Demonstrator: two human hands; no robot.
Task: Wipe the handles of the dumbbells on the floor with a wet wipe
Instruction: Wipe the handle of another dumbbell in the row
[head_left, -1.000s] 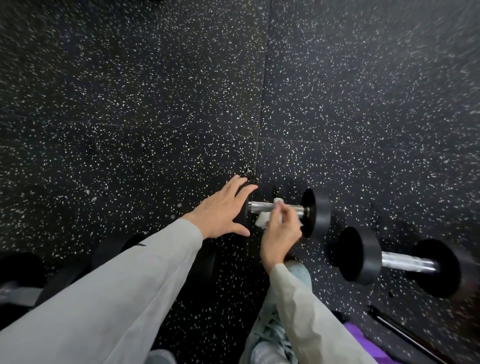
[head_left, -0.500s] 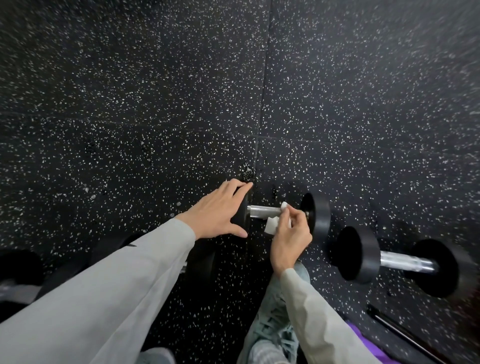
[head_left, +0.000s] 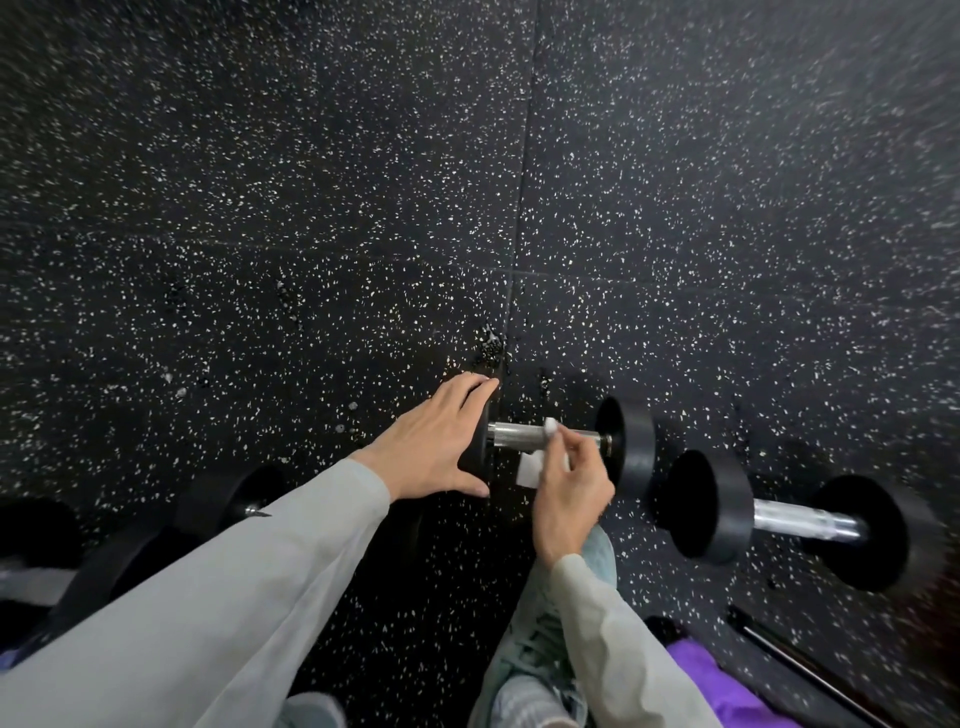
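Observation:
A black dumbbell (head_left: 631, 441) with a chrome handle (head_left: 517, 434) lies on the speckled black floor in front of me. My left hand (head_left: 436, 441) rests spread over its left weight, fingers draped on the disc. My right hand (head_left: 569, 486) pinches a small white wet wipe (head_left: 535, 465) and presses it on the handle near its middle. A second dumbbell (head_left: 709, 506) with a bare chrome handle (head_left: 808, 522) lies just to the right, untouched. More dumbbells (head_left: 228, 501) sit at the lower left, partly hidden by my left sleeve.
The rubber floor (head_left: 519, 182) stretches open ahead, with a tile seam running up from the dumbbell. A thin black bar (head_left: 800, 670) and a purple item (head_left: 711, 680) lie at the lower right. My knee in pale jeans (head_left: 540, 644) is below my right hand.
My right hand has slid the wipe along the handle, right and then back toward the middle. My left hand has settled more firmly over the left weight.

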